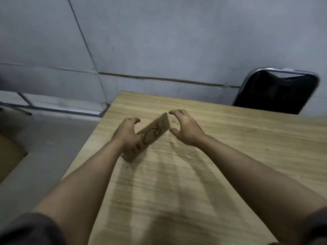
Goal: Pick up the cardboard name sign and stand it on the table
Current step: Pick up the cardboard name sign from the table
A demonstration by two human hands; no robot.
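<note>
The cardboard name sign point(151, 137), a brown folded strip with black hand-written letters, stands tilted on the wooden table point(221, 156) near its left edge. My left hand point(127, 133) is against its left side, thumb on the lettered face and fingers curled over the back. Whether it grips or only touches the sign is unclear. My right hand point(184, 127) hovers just right of the sign's far end, fingers spread and curved, holding nothing.
A black chair with a chrome frame point(277, 91) stands at the table's far right side. The table's left edge drops to a grey floor, where a brown cardboard piece point(8, 154) lies. A grey wall runs behind.
</note>
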